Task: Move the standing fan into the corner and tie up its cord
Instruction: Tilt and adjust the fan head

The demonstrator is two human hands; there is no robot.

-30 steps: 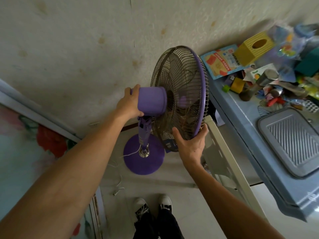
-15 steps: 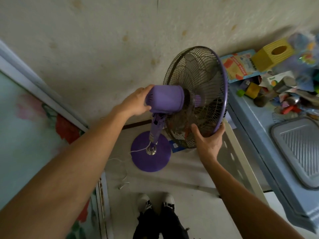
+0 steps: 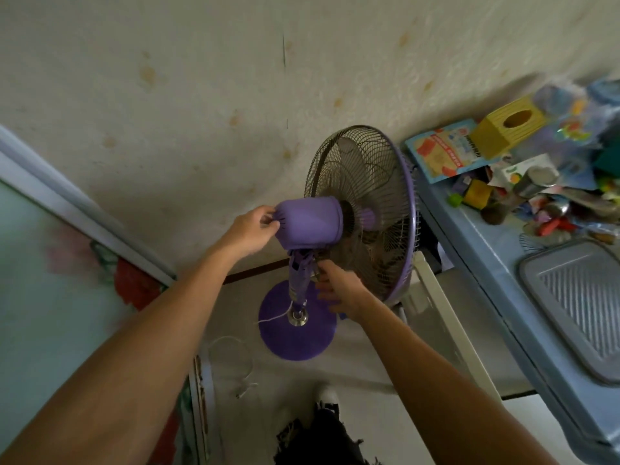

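**Fan at the wall, right hand shifted to the neck; cord not yet tied**

Since half a second ago the right hand [image 3: 339,290] has left the lower rim of the wire guard [image 3: 365,209] and dropped to the neck joint below the motor housing [image 3: 310,219]. Its fingers are loosely curled at the joint; whether they grip it cannot be told, as the hand is blurred. The left hand [image 3: 251,228] remains at the rear of the housing, fingertips pinching its back edge.

Location: the fan [image 3: 335,229] stands upright on its round base [image 3: 297,333], on the floor close to the wall [image 3: 201,95], between a framed panel [image 3: 50,263] on the left and a white rack [image 3: 436,297] beside a blue table [image 3: 469,236] on the right.

Step in hand, by judgement: final positioning or adjusting the head angle. The move appears nearly complete.

Next move, by judgement: release the head, bend down and gather the cord [image 3: 235,364], which lies loose in a loop on the floor left of the base, plug end free.

Materials: housing, pole and base are smooth purple plastic; the guard is thin dark wire with a purple rim; a chrome collar sits at the pole foot. The cord is thin, white and limp. The wall is textured and stained.
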